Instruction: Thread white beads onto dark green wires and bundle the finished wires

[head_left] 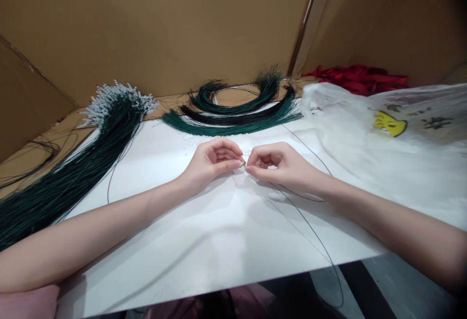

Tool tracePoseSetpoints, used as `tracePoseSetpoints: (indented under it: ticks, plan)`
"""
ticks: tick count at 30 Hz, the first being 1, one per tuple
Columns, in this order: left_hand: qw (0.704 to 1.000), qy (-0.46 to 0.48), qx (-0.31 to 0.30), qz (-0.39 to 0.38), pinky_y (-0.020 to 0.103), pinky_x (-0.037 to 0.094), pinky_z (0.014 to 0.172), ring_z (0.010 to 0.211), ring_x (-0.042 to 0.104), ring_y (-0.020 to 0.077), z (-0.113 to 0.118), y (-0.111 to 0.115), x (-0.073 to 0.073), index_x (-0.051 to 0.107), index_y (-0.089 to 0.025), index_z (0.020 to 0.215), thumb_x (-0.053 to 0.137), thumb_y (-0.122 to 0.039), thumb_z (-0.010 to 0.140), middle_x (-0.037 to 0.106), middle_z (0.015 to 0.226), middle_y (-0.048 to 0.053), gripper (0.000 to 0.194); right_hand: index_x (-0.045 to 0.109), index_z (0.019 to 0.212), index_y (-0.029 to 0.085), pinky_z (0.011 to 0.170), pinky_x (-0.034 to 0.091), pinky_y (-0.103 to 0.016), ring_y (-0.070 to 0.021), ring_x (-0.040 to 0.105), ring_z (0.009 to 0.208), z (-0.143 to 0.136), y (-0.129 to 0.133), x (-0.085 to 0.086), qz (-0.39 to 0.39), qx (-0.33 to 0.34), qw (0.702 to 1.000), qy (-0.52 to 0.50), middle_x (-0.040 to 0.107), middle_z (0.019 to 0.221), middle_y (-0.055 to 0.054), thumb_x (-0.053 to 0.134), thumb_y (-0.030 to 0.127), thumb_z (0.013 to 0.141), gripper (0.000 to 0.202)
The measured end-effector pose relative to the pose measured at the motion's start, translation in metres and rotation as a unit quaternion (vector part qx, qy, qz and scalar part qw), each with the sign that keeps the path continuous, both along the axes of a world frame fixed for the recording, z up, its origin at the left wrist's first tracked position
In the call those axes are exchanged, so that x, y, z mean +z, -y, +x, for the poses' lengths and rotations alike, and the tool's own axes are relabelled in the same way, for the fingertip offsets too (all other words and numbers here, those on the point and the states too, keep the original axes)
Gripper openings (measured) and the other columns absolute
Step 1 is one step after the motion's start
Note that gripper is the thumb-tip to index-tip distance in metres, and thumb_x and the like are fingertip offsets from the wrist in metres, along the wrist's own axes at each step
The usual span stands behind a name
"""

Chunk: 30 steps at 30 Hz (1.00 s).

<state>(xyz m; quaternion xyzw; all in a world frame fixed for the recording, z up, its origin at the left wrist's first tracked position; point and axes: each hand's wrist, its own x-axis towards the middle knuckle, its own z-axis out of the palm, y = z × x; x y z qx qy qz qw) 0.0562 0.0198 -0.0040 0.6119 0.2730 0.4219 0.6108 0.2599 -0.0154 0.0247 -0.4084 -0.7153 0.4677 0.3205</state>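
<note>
Worktop [164, 270] wht | cardbd walls [164, 27] behind | L hand [207, 167] + R hand [288, 164]: fingers [228, 166] pinched on dk cord [310, 227]

Your counter [182, 260] has a white top. You have a thick bundle of white-tipped green strands [76, 178] on its left, curved green and black bundles [233, 130] toward the back, a loose dark strand [308, 146], and a printed plastic bag [346, 139] on the right.
</note>
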Motion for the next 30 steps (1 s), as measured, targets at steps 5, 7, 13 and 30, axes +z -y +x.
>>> tracePoseSetpoints:
  ticks: [5, 7, 13, 30]
  plan:
    - [1.000, 0.001, 0.001, -0.002, 0.022, 0.056, 0.072, 0.076, 0.069, 0.0127, 0.0001, 0.0003, 0.0000, 0.067, -0.015, 0.085, 0.084, -0.019, 0.070, 0.073, 0.081, 0.003, 0.023, 0.060, 0.071, 0.014, 0.054, 0.033, -0.022, -0.0083, 0.043, 0.058, 0.0000, 0.0003, 0.0000, 0.003, 0.000, 1.000, 0.002, 0.050, 0.061, 0.004, 0.061, 0.012, 0.080, 0.009]
    - [1.000, -0.002, 0.003, -0.004, 0.023, 0.056, 0.072, 0.076, 0.069, 0.0134, 0.0001, 0.0006, 0.0002, 0.067, -0.015, 0.085, 0.084, -0.020, 0.070, 0.073, 0.080, 0.003, 0.024, 0.060, 0.071, 0.014, 0.054, 0.033, -0.022, -0.0082, 0.043, 0.058, 0.0001, 0.0004, 0.0001, 0.004, 0.000, 1.000, 0.001, 0.050, 0.061, 0.004, 0.060, 0.012, 0.080, 0.009]
    - [1.000, -0.004, 0.000, 0.002, 0.023, 0.056, 0.072, 0.076, 0.070, 0.0131, -0.0002, -0.0002, 0.0001, 0.067, -0.014, 0.086, 0.083, -0.019, 0.071, 0.073, 0.081, 0.003, 0.023, 0.060, 0.070, 0.014, 0.054, 0.033, -0.022, -0.0081, 0.043, 0.058, 0.0001, 0.0003, 0.0001, 0.002, 0.001, 1.000, 0.003, 0.049, 0.061, 0.004, 0.060, 0.012, 0.080, 0.009]
    - [1.000, -0.012, -0.007, 0.018, 0.022, 0.056, 0.073, 0.077, 0.070, 0.0121, -0.0012, -0.0013, -0.0021, 0.068, -0.015, 0.086, 0.082, -0.019, 0.072, 0.073, 0.082, 0.003, 0.020, 0.060, 0.070, 0.014, 0.056, 0.034, -0.022, -0.0082, 0.043, 0.059, -0.0015, 0.0013, -0.0008, 0.017, -0.009, 1.000, 0.013, 0.050, 0.061, 0.004, 0.060, 0.010, 0.080, 0.011]
